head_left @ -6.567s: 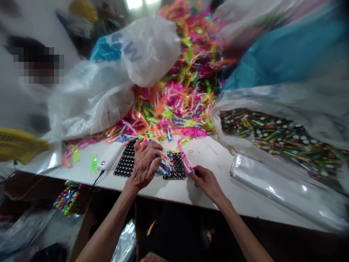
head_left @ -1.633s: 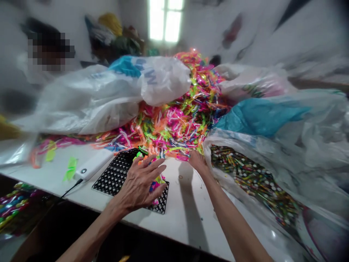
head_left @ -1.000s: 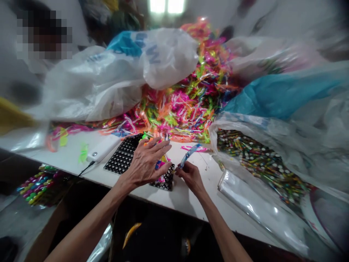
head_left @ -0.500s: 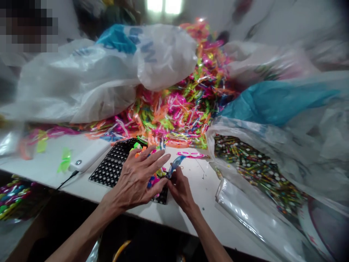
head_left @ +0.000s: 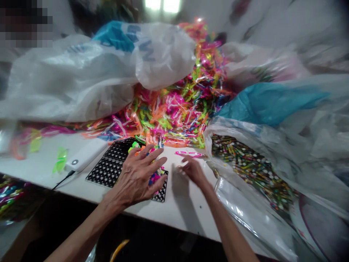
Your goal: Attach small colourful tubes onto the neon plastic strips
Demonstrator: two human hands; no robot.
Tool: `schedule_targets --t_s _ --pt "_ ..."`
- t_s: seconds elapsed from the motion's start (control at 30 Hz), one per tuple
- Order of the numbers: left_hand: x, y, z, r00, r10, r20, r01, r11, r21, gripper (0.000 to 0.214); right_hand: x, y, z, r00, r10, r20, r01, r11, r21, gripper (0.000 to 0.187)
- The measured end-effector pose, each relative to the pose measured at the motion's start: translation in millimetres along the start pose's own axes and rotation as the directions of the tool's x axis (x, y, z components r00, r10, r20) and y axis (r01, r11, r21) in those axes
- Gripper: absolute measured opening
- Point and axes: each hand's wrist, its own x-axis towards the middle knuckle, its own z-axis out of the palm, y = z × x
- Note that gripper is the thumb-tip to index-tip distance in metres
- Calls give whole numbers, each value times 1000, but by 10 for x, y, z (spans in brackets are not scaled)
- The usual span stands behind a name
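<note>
A Flat Hand on the Bright Pieces

The left hand [head_left: 137, 178] is laid flat, with its fingers [head_left: 156, 162] spread wide. Nothing is gripped by it. A small bunch of coloured pieces [head_left: 156, 177] is pressed down under the palm and fingers. The bunch is seen lying on a black grid tray [head_left: 106, 171], at the tray's 3 o'clock end. The tray is set on the white table [head_left: 40, 171], close to the near edge.

The right hand [head_left: 192, 169] is held just above the table, at 3 o'clock from the left hand and near it, but not touching it. It is blurred, so it cannot be told if the fingers are closed on something or loose. A pink strip [head_left: 189, 153] is seen on the table at 12 o'clock from this hand, just beside the fingertips.

A big heap of bright strips [head_left: 174, 109] is piled at 12 o'clock from both hands. Part of the heap is covered by a white plastic bag [head_left: 95, 72] at 10 o'clock. A blue bag [head_left: 267, 102] is found at 2 o'clock. Below it, at 3 o'clock from the right hand, a clear bag of little sticks [head_left: 251, 167] is spread open. Some clear sleeves [head_left: 245, 218] are laid at 5 o'clock, beside the right arm.

A white power bank [head_left: 85, 159] is placed at 9 o'clock from the tray, touching its edge. A black cable [head_left: 61, 180] is plugged into it. A green piece [head_left: 61, 163] is seen beside it, further toward 9 o'clock
</note>
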Motion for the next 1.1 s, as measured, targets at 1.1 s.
schedule_targets --t_s 1.1 --pt "49 32 -5 1000 2 11 -1 1000 -23 48 -528 -617 594 994 -110 8 110 994 8 52"
